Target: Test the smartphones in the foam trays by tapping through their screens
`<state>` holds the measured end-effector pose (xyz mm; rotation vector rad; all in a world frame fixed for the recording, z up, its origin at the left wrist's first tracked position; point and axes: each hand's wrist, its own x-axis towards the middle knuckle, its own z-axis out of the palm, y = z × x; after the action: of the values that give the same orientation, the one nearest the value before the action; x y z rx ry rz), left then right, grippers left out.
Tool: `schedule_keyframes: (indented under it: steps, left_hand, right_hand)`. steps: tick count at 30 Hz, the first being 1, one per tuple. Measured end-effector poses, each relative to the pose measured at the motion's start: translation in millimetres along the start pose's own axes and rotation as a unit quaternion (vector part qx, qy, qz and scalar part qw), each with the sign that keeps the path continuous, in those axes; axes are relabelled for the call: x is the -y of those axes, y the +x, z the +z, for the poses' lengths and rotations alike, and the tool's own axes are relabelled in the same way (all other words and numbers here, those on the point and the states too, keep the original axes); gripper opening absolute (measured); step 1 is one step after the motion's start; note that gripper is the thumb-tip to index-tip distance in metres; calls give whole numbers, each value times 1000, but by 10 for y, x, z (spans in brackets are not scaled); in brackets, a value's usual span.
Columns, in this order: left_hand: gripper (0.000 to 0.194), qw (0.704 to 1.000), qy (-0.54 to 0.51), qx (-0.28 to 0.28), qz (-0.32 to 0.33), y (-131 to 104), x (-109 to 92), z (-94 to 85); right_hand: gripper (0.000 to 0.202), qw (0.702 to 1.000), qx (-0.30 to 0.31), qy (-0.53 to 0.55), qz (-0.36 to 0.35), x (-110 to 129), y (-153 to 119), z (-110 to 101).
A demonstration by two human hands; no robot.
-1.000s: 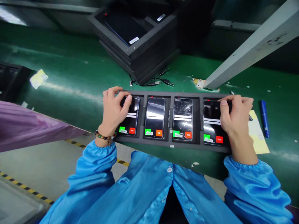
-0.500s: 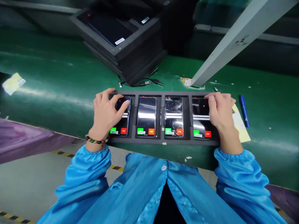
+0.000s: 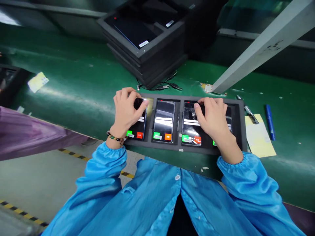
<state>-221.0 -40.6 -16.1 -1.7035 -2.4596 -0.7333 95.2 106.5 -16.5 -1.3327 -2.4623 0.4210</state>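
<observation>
My left hand [image 3: 126,109] lies over the top of the leftmost smartphone [image 3: 137,128], thumb spread near its right edge and fingers curled by the upper rim; no lift shows. My right hand [image 3: 213,116] reaches over the third smartphone [image 3: 191,124], its thumb near the screen top and its fingers bent, partly hidden. The forearm and hand cover most of the fourth smartphone [image 3: 229,119]. Between the hands lies the second smartphone [image 3: 164,122], untouched. All sit in compartments of a black foam tray [image 3: 242,127]; green and red blocks show on the lit screens.
Behind the tray rises a stack of black foam trays [image 3: 157,49], with cables [image 3: 159,87] at its base. A grey post [image 3: 256,49] slants up on the right. Yellow notes [image 3: 259,134], a pen [image 3: 251,113] and a blue marker [image 3: 270,122] lie right of the tray.
My right hand has moved left from the fourth smartphone to the top of the third. My left hand stays at the leftmost one, its thumb now at the right edge. The view has shifted.
</observation>
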Motion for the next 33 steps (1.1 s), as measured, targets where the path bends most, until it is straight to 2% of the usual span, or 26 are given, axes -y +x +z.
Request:
schedule_keyframes:
  steps: [3,4,7,9,11,13,15,16,17,19,22,26,30,33]
  left_hand:
    - [45,997,-19,-74,-15,53,26,-10]
    - [47,997,-17,-71,-15,61,40,-3]
    - [48,1000,3,-4,-6,49,61,23]
    - [45,1000,16,8,0,30,33,10]
    - [40,1000,15,-16,16,23,-46,-28]
    - [35,998,-2,-9,61,34,-171,-60]
    - [35,992,-11,46,120,66,-320,-48]
    - [38,987,-6,80,143,88,-394,-22]
    - [42,982,4,105,157,113,-460,14]
    - [48,977,28,131,164,164,-561,97]
    - [50,978,33,133,157,232,-624,190]
    - [47,985,24,112,132,269,-636,220]
    - [52,982,15,120,147,241,-663,197]
    - [49,990,-18,79,114,232,-666,136]
  right_hand:
    - [39,1000,-3,10,-5,-16,-3,0]
    - [40,1000,-8,13,-12,-12,-7,3]
    - [44,1000,-12,13,-25,8,-25,5]
    - [44,999,-25,30,-20,19,-45,-25]
    - [44,995,-78,63,-27,25,-76,-83]
    - [46,981,-160,93,-56,25,-110,-144]
    - [48,966,-218,108,-86,17,-127,-175]
    - [48,965,-220,108,-89,10,-125,-172]
    - [46,970,-204,104,-83,2,-116,-157]
    - [42,986,-130,86,-55,-15,-82,-102]
    - [40,997,-32,62,-17,-26,-37,-13]
    - [45,999,-24,49,4,-4,-41,30]
    - [49,999,-25,43,5,13,-45,55]
    - [50,999,-28,46,7,16,-17,49]
